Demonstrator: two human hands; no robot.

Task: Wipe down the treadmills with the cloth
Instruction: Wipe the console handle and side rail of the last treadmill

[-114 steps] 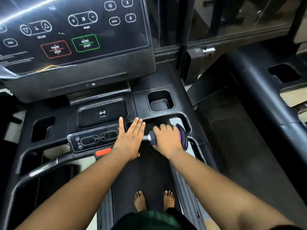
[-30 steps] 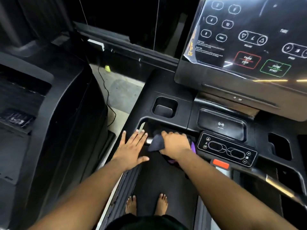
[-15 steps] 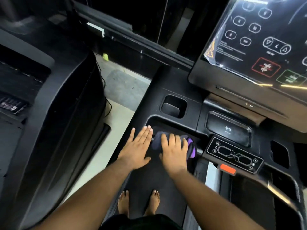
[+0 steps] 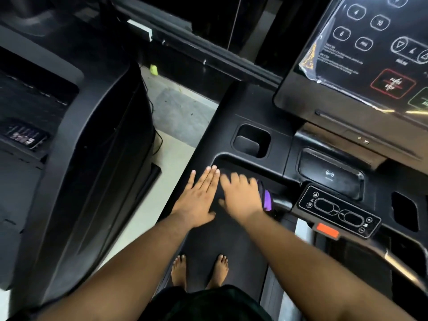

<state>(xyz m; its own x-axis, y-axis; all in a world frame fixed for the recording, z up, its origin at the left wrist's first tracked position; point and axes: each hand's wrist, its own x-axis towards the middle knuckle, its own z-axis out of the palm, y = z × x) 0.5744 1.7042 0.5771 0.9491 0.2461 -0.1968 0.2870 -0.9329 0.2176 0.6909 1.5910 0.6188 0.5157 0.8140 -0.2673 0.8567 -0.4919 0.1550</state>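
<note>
I stand barefoot on the belt (image 4: 220,239) of a black treadmill (image 4: 222,126). My right hand (image 4: 240,195), blurred by motion, lies over a dark cloth with a purple edge (image 4: 266,200). Its fingers curve over the cloth on the front handlebar (image 4: 281,205), left of the small button panel (image 4: 338,212). Most of the cloth is hidden under the hand. Just to its left, my left hand (image 4: 199,200) rests flat with straight fingers on the console's lower edge and holds nothing.
The touch screen (image 4: 370,54) rises at the upper right, with a cup recess (image 4: 251,141) below it. A red stop tab (image 4: 326,230) sits under the button panel. A second black treadmill (image 4: 92,135) stands close on the left, across a strip of pale floor (image 4: 171,144).
Since 3.8 s ago my view and both hands have shifted from the bar right of the button panel to the bar on its left. In the last half second the right hand slid slightly left.
</note>
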